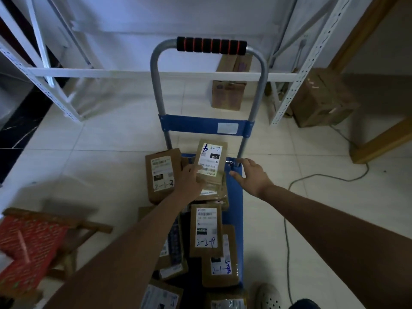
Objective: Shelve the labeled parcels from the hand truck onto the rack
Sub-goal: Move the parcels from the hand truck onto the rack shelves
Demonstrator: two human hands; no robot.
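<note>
Several brown cardboard parcels with white labels lie piled on the blue hand truck (235, 197). My left hand (189, 181) grips the near edge of a parcel (211, 161) whose label has a handwritten mark and "070", tilting it up at the far end of the pile. To its left lies a parcel marked 2-1-3 (161, 175). My right hand (252, 175) hovers with spread fingers just right of the held parcel, near the base of the truck's handle post, holding nothing. Nearer me lie parcels marked 2-2-19 (206, 229) and 2-1-5 (219, 266).
The white metal rack (142, 73) stands behind the truck's handle (211, 45). A box (227, 94) sits under the rack and a larger taped box (323, 97) to its right. A red woven stool (33, 241) stands at left. A cable (312, 177) runs across the tiles at right.
</note>
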